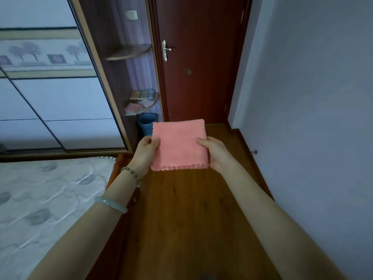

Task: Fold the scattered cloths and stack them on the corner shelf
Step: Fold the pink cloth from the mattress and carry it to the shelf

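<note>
We hold a folded pink cloth (179, 145) out in front of us, in the air above the wooden floor (191, 209). It is a neat, flat square, with its scalloped edges lined up along the near side. Our left hand (146, 152) pinches the cloth's left edge, thumb on top and the other fingers hidden beneath. Our right hand (217, 153) grips the right edge the same way, thumb laid over the top face. A bead bracelet (131, 174) sits at the left wrist, and a pale bangle (111, 205) further down the forearm.

The corner shelf (153, 105) stands further off and to the left of the cloth, well apart from it, between the wardrobe (50, 98) and the dark red door (201, 67). On it lie some folded cloths (139, 102) in several colours, partly piled; we cannot tell how many. A higher shelf (129, 53) of the same unit is above it. A blue basket (147, 123) stands on the floor under the shelf, its near side partly hidden behind the pink cloth's far left corner.

A bed (46, 199) with a patterned cover fills the near left. A plain wall (312, 98) runs along the right. The door is closed, with a metal handle (166, 50) on its left side.
</note>
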